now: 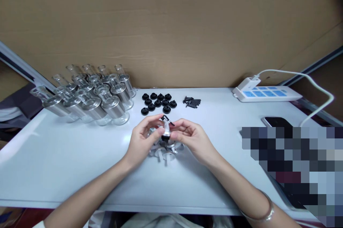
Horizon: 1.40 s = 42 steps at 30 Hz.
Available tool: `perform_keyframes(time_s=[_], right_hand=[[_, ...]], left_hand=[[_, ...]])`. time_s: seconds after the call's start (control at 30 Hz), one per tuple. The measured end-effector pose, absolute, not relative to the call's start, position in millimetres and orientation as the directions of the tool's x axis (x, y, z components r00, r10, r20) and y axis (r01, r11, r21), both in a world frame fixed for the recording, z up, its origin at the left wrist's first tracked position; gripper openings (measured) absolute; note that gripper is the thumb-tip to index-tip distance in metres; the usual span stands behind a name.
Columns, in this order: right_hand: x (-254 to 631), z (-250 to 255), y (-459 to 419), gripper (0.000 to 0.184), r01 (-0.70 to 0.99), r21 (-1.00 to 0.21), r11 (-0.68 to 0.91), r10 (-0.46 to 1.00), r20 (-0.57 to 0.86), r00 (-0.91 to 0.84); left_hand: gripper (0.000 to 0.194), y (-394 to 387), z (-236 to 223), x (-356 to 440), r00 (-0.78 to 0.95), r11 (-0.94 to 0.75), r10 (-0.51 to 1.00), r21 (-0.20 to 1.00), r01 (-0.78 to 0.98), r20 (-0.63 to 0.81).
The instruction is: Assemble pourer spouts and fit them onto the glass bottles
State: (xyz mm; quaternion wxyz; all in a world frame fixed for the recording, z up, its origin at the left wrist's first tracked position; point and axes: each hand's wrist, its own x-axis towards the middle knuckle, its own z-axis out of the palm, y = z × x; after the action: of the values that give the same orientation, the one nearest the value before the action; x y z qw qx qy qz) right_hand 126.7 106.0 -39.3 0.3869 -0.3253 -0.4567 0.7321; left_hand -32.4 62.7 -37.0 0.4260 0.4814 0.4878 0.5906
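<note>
Both my hands meet over the middle of the white table [53, 163]. My left hand [143, 138] and my right hand [191, 137] pinch the same small silver pourer spout [166, 130], which has a black part at its top and another at its base. Their fingers are closed round it. Under my hands lies a small pile of loose silver spouts [164, 153]. Just behind, a cluster of black rubber stoppers [158, 102] sits on the table. A little heap of thin black pins [192, 102] lies to the right of the stoppers.
Several assembled silver and clear-plastic pourers [91, 94] stand in rows at the back left. A white and blue power strip [266, 93] with a plugged cable lies back right, a dark phone [276, 121] near it. A cardboard wall [171, 24] closes the back.
</note>
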Motion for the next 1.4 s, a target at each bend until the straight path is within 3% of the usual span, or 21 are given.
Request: perform_keyframes(time_s=[0.1, 0.3, 0.53, 0.67, 1.07, 1.3, 1.4], right_hand=[[130, -38, 109, 0.028, -0.271, -0.934, -0.234, 0.892, -0.095, -0.442], [133, -35, 110, 0.033, -0.204, -0.978, -0.045, 0.917, 0.041, -0.396], [138, -36, 108, 0.016, 0.071, -0.932, 0.356, 0.886, 0.312, -0.343], [139, -35, 108, 0.010, 0.098, -0.879, 0.466, 0.851, 0.415, -0.323], [138, -37, 103, 0.010, 0.134, -0.842, 0.523, 0.819, 0.452, -0.354], [133, -42, 107, 0.017, -0.007, -0.967, 0.253, 0.899, 0.238, -0.369], [132, -45, 111, 0.032, -0.134, -0.986, 0.098, 0.931, 0.138, -0.336]], left_hand=[[0.048, 62, -40, -35, -0.084, -0.167, 0.983, 0.986, -0.015, 0.165], [0.015, 63, -46, -37, -0.069, -0.254, 0.962, 0.956, 0.146, 0.266], [0.017, 62, -41, -38, -0.060, -0.299, 0.946, 0.929, 0.217, 0.318], [0.016, 64, -38, -39, -0.065, -0.316, 0.937, 0.913, 0.259, 0.343], [0.015, 61, -32, -41, 0.029, -0.394, 0.911, 0.850, 0.351, 0.410], [0.021, 67, -36, -47, 0.105, -0.555, 0.803, 0.672, 0.491, 0.586], [0.024, 68, -41, -48, 0.209, -0.634, 0.743, 0.569, 0.523, 0.636]])
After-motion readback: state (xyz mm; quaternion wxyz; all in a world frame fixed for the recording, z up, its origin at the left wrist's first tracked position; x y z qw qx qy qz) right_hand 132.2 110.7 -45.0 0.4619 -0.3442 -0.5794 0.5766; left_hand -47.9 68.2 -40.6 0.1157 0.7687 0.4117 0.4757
